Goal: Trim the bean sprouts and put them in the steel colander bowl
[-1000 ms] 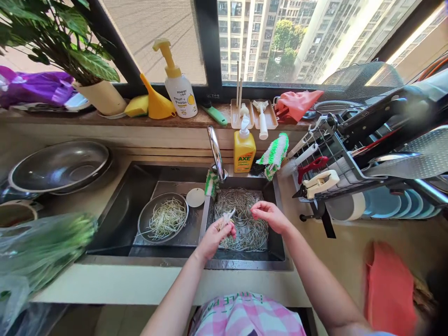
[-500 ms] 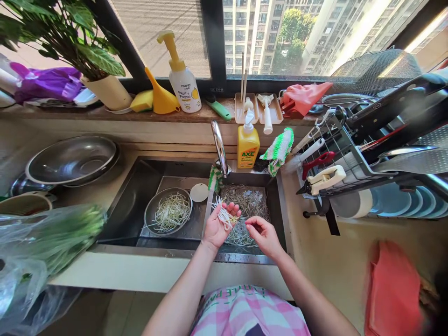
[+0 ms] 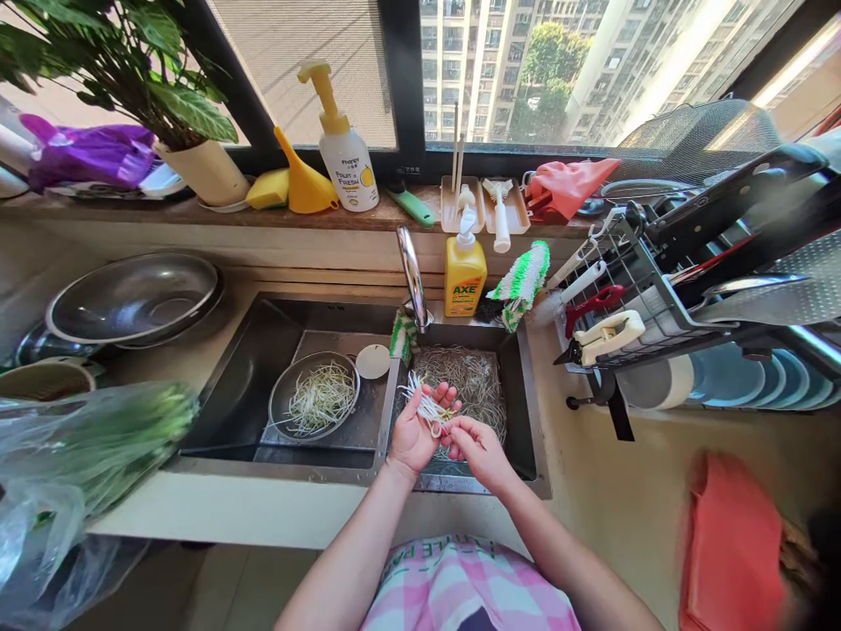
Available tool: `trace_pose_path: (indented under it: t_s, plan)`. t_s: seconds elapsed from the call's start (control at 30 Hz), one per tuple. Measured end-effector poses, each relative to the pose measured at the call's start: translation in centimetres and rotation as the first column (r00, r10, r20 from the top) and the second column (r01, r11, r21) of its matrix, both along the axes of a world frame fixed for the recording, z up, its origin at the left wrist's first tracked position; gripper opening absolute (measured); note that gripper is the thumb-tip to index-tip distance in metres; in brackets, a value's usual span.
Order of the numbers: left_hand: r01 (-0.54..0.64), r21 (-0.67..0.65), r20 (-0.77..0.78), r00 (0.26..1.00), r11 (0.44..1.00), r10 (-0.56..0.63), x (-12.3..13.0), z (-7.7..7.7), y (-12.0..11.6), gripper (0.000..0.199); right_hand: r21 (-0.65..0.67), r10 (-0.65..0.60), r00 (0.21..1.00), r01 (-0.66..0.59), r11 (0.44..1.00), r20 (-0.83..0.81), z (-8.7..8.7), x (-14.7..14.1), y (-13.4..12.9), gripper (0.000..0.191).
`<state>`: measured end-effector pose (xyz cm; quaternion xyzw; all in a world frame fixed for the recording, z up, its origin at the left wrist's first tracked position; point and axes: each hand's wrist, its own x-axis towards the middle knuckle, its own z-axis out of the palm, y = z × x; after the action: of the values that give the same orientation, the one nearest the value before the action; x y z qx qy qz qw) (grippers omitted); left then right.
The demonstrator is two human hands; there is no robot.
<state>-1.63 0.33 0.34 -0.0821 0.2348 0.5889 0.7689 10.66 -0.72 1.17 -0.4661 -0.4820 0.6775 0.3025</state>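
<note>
My left hand [image 3: 410, 440] is turned palm up over the right basin, its fingers curled around a small bunch of white bean sprouts [image 3: 426, 408]. Thumb and fingertips of my right hand [image 3: 481, 450] are pinched together at the lower right end of that bunch, on a sprout's thin end. Beneath both hands, a tangle of thin sprout roots [image 3: 474, 379] lies in water in the right basin. To the left, a round metal bowl [image 3: 274, 405] in the other basin holds a heap of sprouts [image 3: 321, 396].
A faucet [image 3: 411, 276] rises behind the sink, with a yellow soap bottle [image 3: 464, 279] beside it. Pans [image 3: 135, 298] and bagged green vegetables [image 3: 131, 438] lie left. On the right stand a wire rack [image 3: 647, 263] with utensils and a red cloth-like item [image 3: 732, 543].
My right hand has moved left, from apart to touching the bean sprouts in my left hand. The left hand has shifted slightly right and still holds the bunch.
</note>
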Motion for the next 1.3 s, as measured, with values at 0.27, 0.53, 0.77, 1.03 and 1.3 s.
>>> trace_pose_path:
  t_s: [0.27, 0.53, 0.77, 1.03, 1.3]
  plan:
    - [-0.026, 0.023, -0.032, 0.999, 0.999, 0.026, -0.1, -0.1, 0.0, 0.019, -0.141, -0.026, 0.995, 0.012, 0.990, -0.097, 0.0, 0.0, 0.3, 0.026]
    - [-0.009, 0.050, -0.148, 0.989, 0.999, 0.016, 0.1, -0.6, 0.1, 0.013, 0.233, -0.057, 0.969, -0.001, 0.973, 0.242, -0.2, 1.3, 0.8, 0.012]
    - [0.005, 0.065, -0.282, 0.959, 0.998, 0.014, 0.9, -0.7, -0.1, 0.013, 0.268, -0.004, 0.927, -0.105, 0.958, 0.375, -0.4, 1.3, 1.3, 0.009]
    - [-0.092, -0.088, -0.242, 0.968, 0.992, 0.068, 0.7, -1.1, 0.3, 0.009, 0.314, -0.187, 0.921, 0.077, 0.946, 0.341, -1.4, 1.2, 1.8, 0.014]
    - [-0.154, -0.144, -0.130, 0.982, 0.977, 0.136, -0.3, -0.7, 1.0, 0.011, 0.424, -0.132, 0.901, -0.062, 0.903, 0.414, -3.0, 2.9, 1.1, 0.018]
